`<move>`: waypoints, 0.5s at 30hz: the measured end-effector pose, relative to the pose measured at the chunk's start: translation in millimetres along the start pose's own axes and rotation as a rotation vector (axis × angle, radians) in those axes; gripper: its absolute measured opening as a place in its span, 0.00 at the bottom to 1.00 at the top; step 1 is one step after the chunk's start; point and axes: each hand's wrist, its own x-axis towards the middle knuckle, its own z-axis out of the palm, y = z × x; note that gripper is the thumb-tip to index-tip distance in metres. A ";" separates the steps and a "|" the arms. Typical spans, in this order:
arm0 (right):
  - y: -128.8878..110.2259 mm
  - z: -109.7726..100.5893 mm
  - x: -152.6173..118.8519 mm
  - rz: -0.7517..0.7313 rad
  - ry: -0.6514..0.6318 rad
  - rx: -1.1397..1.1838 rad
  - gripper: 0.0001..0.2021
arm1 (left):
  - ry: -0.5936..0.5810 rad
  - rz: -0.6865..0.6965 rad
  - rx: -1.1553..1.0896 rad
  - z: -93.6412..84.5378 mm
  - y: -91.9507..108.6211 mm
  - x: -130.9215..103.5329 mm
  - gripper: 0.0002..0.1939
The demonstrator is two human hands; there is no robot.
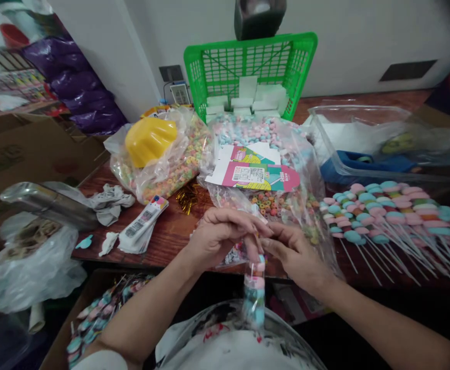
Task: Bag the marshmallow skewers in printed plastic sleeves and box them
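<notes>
A marshmallow skewer in a clear wrapper hangs down toward my lap, its pastel pink and blue pieces showing through. My left hand is closed at its upper end, fingers bent over the top. From the other side, my right hand pinches at the same spot, thumb and forefinger together. The fingers hide the stick and the wrapper's end. Just beyond my hands lies a clear bag of candy rings. Printed header cards rest on the bags behind.
Unwrapped marshmallow skewers are piled at right before a clear plastic bin. A green basket stands at the back. Stacked labels and a steel cylinder lie left. Below the table edge, a box holds wrapped skewers.
</notes>
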 end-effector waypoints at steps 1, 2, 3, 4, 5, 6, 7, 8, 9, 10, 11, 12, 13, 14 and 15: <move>3.1 -0.3 1.8 0.001 0.011 0.013 0.14 | 0.061 0.049 -0.005 -0.8 2.4 -3.7 0.04; 5.9 0.0 4.0 -0.010 0.023 0.028 0.14 | 0.143 0.094 0.025 -2.2 2.8 -8.1 0.05; 8.3 1.1 6.3 -0.027 0.027 0.045 0.14 | 0.204 0.113 0.087 -4.0 1.4 -13.0 0.09; 10.6 3.2 8.8 -0.047 0.019 0.066 0.14 | 0.214 0.092 0.176 -6.0 -1.0 -18.5 0.14; 12.8 6.4 11.3 -0.066 0.000 0.095 0.13 | 0.177 0.044 0.284 -8.0 -4.0 -24.5 0.18; 15.0 10.8 13.8 -0.075 -0.022 0.133 0.13 | 0.113 -0.014 0.405 -10.2 -7.0 -30.9 0.19; 17.2 16.2 16.2 -0.067 -0.036 0.178 0.13 | 0.053 -0.054 0.525 -12.4 -9.6 -37.4 0.19; 19.6 22.4 18.5 -0.042 -0.042 0.219 0.13 | 0.024 -0.054 0.641 -14.9 -11.6 -44.0 0.16; 22.2 29.3 20.4 -0.006 -0.041 0.253 0.14 | 0.031 -0.013 0.762 -17.8 -12.8 -50.7 0.14; 25.1 36.7 21.9 0.039 -0.038 0.277 0.14 | 0.055 0.055 0.892 -21.2 -13.4 -57.6 0.11; 28.4 44.3 22.8 0.088 -0.042 0.290 0.14 | 0.084 0.142 1.031 -24.9 -13.5 -65.1 0.09; 32.0 52.1 23.0 0.137 -0.062 0.292 0.14 | 0.107 0.237 1.183 -28.8 -13.2 -73.2 0.08; 36.1 60.0 22.3 0.183 -0.098 0.289 0.14 | 0.120 0.328 1.340 -32.4 -12.8 -82.2 0.07; 40.8 67.7 20.9 0.228 -0.148 0.282 0.14 | 0.114 0.394 1.491 -35.6 -12.3 -92.2 0.07; 46.1 75.4 18.9 0.275 -0.203 0.271 0.14 | 0.090 0.423 1.619 -38.2 -12.1 -103.2 0.08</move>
